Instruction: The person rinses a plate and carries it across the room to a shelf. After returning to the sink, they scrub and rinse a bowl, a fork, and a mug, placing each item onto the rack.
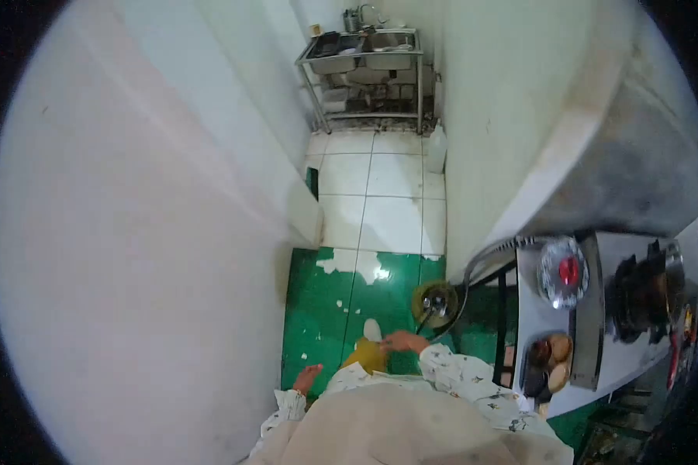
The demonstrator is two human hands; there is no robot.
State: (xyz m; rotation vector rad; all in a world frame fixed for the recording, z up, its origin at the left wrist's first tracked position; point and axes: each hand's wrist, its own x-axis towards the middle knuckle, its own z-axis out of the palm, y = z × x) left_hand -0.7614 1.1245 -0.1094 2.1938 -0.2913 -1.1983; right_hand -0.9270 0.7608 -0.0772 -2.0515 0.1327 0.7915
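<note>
My right hand (405, 341) is held in front of my body, with its fingers loosely extended to the left and nothing visible in them. It is above my yellow trousers (367, 356) and near a white shoe (372, 331). Lower on the left, my left hand (308, 378) hangs close to the wall, small and a little blurred, its fingers partly apart and seemingly holding nothing. Right of my right hand, a round gas cylinder (434, 304) stands on the green floor, and a grey hose (468, 280) runs up from it.
A counter (539, 329) on the right bears a round silvery item with a red centre (564, 271), a container of brown roundish items (551, 360) and a dark stove burner (640, 294). A double sink (388, 60) stands at the far end. A white bottle (437, 149) is by the right wall.
</note>
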